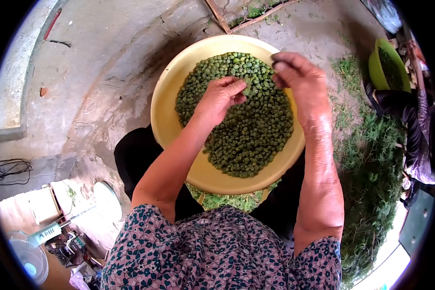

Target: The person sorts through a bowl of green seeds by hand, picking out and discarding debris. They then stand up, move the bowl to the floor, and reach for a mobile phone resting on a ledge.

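Observation:
A wide yellow basin (166,99) sits before me between my knees, holding a heap of small round green pods (249,145). Over the middle of the heap, my left hand (219,99) is closed in a pinch, with a bit of green pod (247,87) at its fingertips. My right hand (302,79) is raised over the basin's right rim, slightly blurred, its fingers curled together toward the left hand. Whether anything sits in that right-hand pinch I cannot tell.
Cut green plants (367,179) lie piled on the floor to my right. Beyond them stands a lime-green tub (386,67) with dark contents. A fan (28,256), a white round base (106,202) and a coiled black cable (10,171) are at the left. Wooden strips (263,17) lie ahead.

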A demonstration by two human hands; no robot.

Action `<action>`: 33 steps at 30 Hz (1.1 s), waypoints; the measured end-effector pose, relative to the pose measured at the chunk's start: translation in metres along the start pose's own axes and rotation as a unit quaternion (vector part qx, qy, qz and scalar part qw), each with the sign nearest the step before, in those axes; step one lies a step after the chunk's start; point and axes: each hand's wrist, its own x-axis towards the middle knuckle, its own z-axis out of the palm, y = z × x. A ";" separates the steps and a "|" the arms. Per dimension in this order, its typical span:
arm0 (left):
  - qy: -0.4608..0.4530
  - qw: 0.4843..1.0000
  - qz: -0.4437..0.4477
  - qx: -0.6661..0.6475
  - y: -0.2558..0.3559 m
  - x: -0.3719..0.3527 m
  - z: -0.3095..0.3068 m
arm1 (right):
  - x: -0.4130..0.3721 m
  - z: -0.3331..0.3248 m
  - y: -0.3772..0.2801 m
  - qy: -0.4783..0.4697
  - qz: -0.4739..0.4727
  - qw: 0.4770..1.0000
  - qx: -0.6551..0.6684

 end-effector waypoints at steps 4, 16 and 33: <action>-0.028 1.000 -0.009 -0.006 0.016 -0.047 -0.006 | -0.024 0.024 0.012 -0.171 -0.041 0.984 -0.041; -0.018 0.997 -0.004 -0.075 0.007 -0.138 -0.048 | -0.087 0.063 0.046 -0.183 0.138 0.965 0.130; 0.016 0.998 0.066 -0.002 -0.072 -0.184 -0.048 | -0.191 0.095 0.081 -0.093 0.026 0.995 -0.028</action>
